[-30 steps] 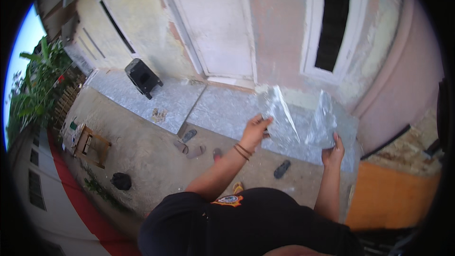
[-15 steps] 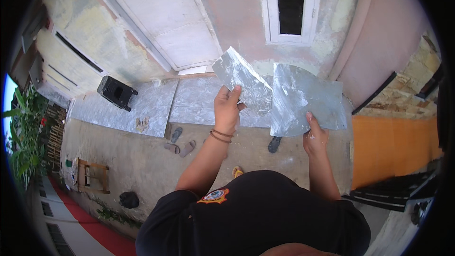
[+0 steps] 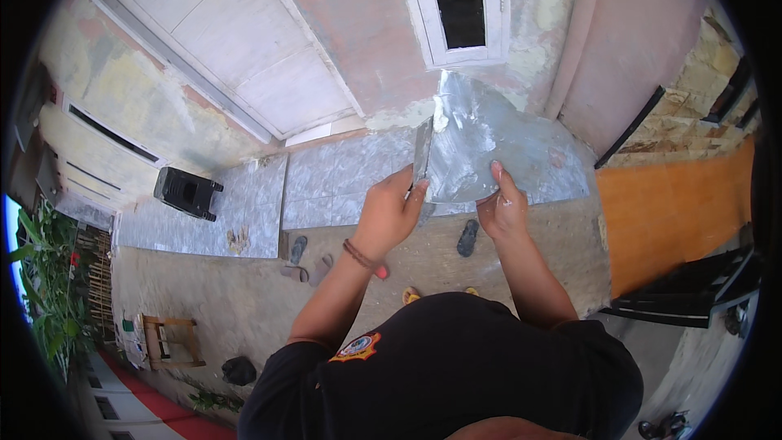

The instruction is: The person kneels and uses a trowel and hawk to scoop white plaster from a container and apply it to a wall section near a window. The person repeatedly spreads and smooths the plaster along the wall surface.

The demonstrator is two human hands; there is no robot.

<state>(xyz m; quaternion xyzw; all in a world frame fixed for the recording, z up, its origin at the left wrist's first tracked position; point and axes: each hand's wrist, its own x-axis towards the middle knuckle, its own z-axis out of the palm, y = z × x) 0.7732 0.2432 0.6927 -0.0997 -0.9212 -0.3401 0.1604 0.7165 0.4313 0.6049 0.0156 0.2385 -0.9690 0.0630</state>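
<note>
Above and right of the frame's centre, we see the broad grey sheet (image 3: 501, 130) spread upward from the right hand (image 3: 507, 210) pinching its lower edge, while the left hand (image 3: 391, 213) grasps a second plate (image 3: 422, 149), nearly edge-on, along the sheet's left side.

Your grey sheet (image 3: 509, 134) looks smooth and glossy under rough white smears (image 3: 441, 114); your shirt (image 3: 489, 358) is matt cloth, the stool (image 3: 173, 185) at left smooth plastic.
</note>
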